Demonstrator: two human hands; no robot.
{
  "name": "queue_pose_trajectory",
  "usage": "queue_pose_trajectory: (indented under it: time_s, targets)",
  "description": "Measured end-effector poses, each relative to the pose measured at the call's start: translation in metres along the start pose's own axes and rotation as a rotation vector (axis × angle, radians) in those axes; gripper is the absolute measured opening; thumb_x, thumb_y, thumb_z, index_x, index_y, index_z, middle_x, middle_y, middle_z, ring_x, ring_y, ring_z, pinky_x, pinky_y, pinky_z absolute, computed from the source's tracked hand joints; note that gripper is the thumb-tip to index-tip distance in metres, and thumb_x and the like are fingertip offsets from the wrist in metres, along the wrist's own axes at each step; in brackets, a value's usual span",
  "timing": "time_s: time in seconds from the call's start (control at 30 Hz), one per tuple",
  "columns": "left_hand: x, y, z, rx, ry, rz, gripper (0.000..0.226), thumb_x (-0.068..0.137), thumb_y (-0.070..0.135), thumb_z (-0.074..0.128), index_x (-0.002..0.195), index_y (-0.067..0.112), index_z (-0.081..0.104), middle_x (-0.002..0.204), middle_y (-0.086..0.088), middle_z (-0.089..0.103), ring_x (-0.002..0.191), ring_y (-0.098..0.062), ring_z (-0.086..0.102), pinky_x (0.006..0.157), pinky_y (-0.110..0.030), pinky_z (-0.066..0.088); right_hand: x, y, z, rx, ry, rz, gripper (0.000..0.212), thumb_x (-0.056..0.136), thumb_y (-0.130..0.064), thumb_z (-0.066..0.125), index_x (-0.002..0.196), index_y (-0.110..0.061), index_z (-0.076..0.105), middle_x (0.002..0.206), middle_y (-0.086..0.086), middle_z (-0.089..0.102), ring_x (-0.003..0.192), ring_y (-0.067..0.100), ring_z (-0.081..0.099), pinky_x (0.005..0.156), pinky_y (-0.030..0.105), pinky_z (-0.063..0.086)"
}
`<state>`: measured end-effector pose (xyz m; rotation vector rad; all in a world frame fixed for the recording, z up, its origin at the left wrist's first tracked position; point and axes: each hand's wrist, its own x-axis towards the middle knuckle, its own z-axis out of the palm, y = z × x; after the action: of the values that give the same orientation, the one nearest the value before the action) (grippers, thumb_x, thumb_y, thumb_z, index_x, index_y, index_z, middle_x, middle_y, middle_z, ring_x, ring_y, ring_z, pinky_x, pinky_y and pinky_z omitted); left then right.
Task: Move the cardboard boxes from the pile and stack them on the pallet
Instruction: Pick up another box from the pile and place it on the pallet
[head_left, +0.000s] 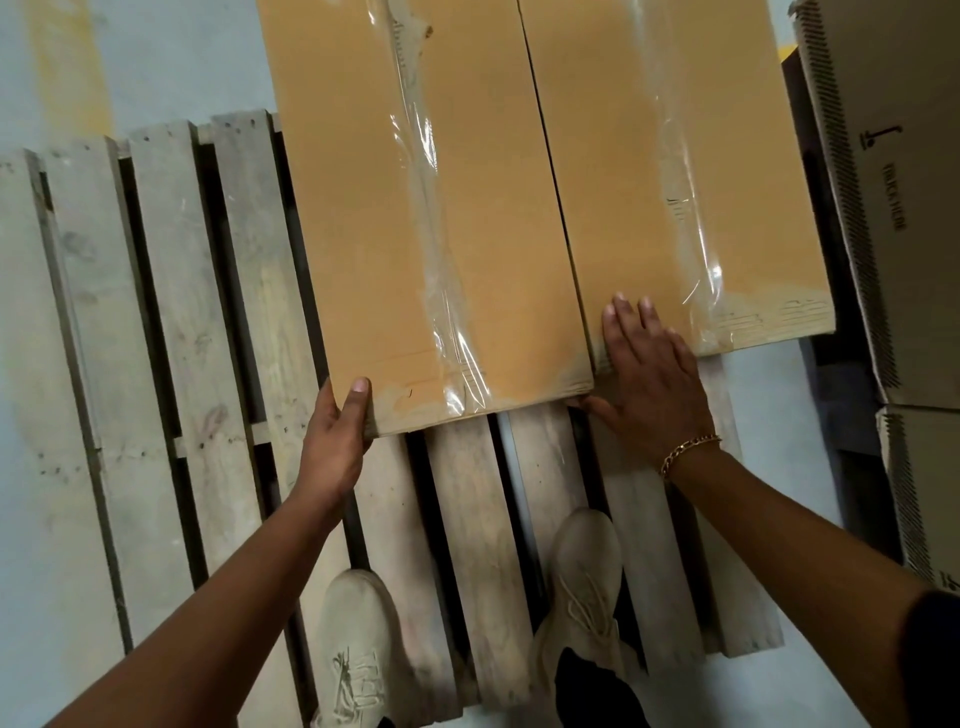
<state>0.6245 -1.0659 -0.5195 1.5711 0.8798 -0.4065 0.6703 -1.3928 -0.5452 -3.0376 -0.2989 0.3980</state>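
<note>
Two flat tan cardboard boxes with clear tape fill the upper middle: the left box and the right box. One weathered grey slatted wooden pallet lies across the centre. Two pale printed cartons sit at the right edge, an upper carton and a lower carton. Two bare hands, left hand and right hand; one gold chain bracelet; two beige lace-up shoes at the bottom, left shoe and right shoe.

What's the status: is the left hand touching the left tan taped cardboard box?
Touching. The head view shows the left hand gripping the near corner of the left tan taped cardboard box, thumb lying on its top face.
</note>
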Motion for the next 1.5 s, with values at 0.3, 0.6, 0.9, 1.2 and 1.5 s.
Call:
queue_pose_trajectory:
  time_s: [0.3,0.6,0.9,1.2,1.5]
  targets:
    - [0.006,0.003,0.001,0.014,0.026,0.008,0.048,0.105,0.043,0.045,0.150,0.028,0.040,0.136,0.005,0.057,0.116,-0.012,0.058,0.101,-0.037,0.048,0.003,-0.003,0.000,-0.030,0.033,0.015,0.097,0.082,-0.054,0.072,0.157,-0.014,0.024,0.167,0.005,0.018,0.154,0.026,0.016,0.117,0.048,0.026]
    - [0.012,0.003,0.001,0.033,0.038,0.007,0.050,0.105,0.045,0.045,0.151,0.027,0.040,0.138,0.004,0.057,0.117,-0.016,0.058,0.102,-0.039,0.049,0.005,-0.006,-0.003,-0.025,0.046,0.026,0.093,0.082,-0.053,0.074,0.155,-0.013,0.030,0.165,0.006,0.025,0.152,0.027,0.022,0.114,0.049,0.031]
    - [0.015,0.004,0.001,0.049,0.023,0.010,0.049,0.106,0.044,0.044,0.151,0.026,0.039,0.133,0.007,0.057,0.113,-0.010,0.059,0.098,-0.034,0.049,0.007,-0.007,-0.002,-0.029,0.034,0.027,0.091,0.082,-0.052,0.074,0.153,-0.011,0.034,0.163,0.007,0.028,0.151,0.029,0.025,0.111,0.050,0.033]
    - [0.014,0.002,-0.007,0.114,0.004,-0.006,0.055,0.103,0.054,0.044,0.153,0.031,0.038,0.144,0.006,0.053,0.131,-0.018,0.051,0.115,-0.046,0.038,0.004,-0.010,-0.013,0.059,-0.065,0.042,0.099,0.083,-0.064,0.064,0.157,-0.012,0.024,0.166,0.006,0.019,0.153,0.027,0.017,0.117,0.052,0.027]
    - [-0.058,0.067,-0.045,0.353,-0.017,0.125,0.065,0.103,0.048,0.048,0.160,0.027,0.024,0.163,0.006,0.030,0.147,-0.017,0.033,0.107,-0.025,0.026,-0.021,-0.050,-0.102,0.288,-0.177,0.146,0.100,0.081,-0.078,0.029,0.158,-0.014,0.024,0.165,0.004,0.022,0.150,0.023,0.025,0.118,0.050,0.026]
